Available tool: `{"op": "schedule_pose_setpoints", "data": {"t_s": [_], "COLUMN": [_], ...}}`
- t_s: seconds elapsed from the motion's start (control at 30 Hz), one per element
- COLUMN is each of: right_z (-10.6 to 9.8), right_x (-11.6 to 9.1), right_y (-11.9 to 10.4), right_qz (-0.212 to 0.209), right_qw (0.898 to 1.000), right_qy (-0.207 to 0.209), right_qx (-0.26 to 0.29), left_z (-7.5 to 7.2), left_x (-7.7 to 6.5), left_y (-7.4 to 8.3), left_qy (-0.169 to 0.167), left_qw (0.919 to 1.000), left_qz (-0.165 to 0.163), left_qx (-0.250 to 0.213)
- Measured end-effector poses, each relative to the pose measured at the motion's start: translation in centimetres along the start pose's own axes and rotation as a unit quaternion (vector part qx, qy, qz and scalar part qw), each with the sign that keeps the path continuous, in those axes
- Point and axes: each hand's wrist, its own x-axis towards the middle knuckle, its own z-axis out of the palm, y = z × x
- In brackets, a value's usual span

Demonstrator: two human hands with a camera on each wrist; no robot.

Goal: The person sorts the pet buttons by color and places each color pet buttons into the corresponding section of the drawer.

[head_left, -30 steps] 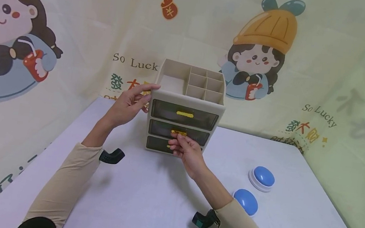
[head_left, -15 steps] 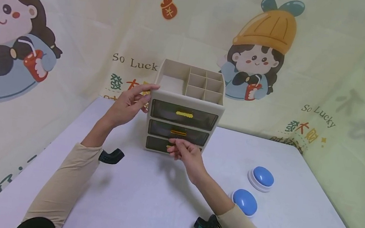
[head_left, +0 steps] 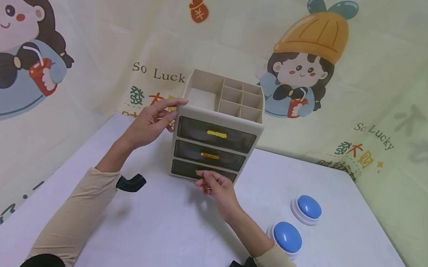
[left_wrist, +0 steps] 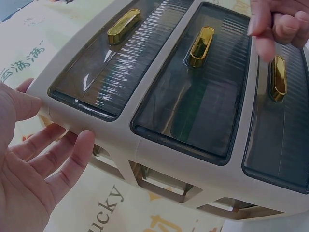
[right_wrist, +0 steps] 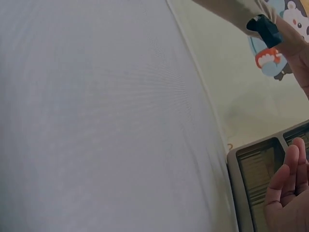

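Note:
A beige desktop drawer unit (head_left: 222, 116) stands on the table, its three dark see-through drawers closed. Each drawer front has a gold handle; the middle handle (head_left: 209, 155) and top handle (head_left: 216, 134) show clearly in the head view. My left hand (head_left: 147, 123) rests on the unit's top left corner, index finger on the rim and the other fingers loose along the side. My right hand (head_left: 217, 187) is at the bottom drawer (head_left: 183, 168), loosely bent fingertips close by its handle (left_wrist: 279, 79). Contact with that handle cannot be told.
Two blue push buttons on white bases, a far one (head_left: 309, 206) and a near one (head_left: 287, 237), sit right of my right forearm. Open compartments (head_left: 241, 99) top the drawer unit. A printed cloth (head_left: 233, 42) hangs behind the white table (head_left: 153, 233).
My right hand has moved down from the middle drawer's handle to the bottom drawer. The left hand stays at the unit's corner, and the drawers remain closed.

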Motion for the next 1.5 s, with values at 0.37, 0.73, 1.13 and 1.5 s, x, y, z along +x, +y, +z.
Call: {"op": "schedule_pose_setpoints", "data": {"t_s": [0.37,0.73,1.13,1.5], "right_z": [0.0,-0.3,-0.6,-0.4], "right_x": [0.5,1.1,0.9,0.3], "right_y": [0.5,1.7,1.7,1.7], "right_qz": [0.077,0.108,0.107,0.113], "right_qw": [0.993,0.986,0.984,0.983], "right_qy": [-0.012,0.005,0.006,0.003], "right_qx": [0.086,0.131,0.144,0.144], "left_z": [-0.3,0.0,0.4,0.1], "left_x": [0.4,0.0,-0.2,-0.2], "left_y": [0.1,0.2,-0.2,-0.2], "left_qy": [-0.002,-0.004,0.001,-0.002], "left_qw": [0.9999,0.9999,0.9999,1.0], "left_qz": [0.012,0.009,-0.002,0.009], "left_qx": [0.002,0.014,0.015,-0.002]}}
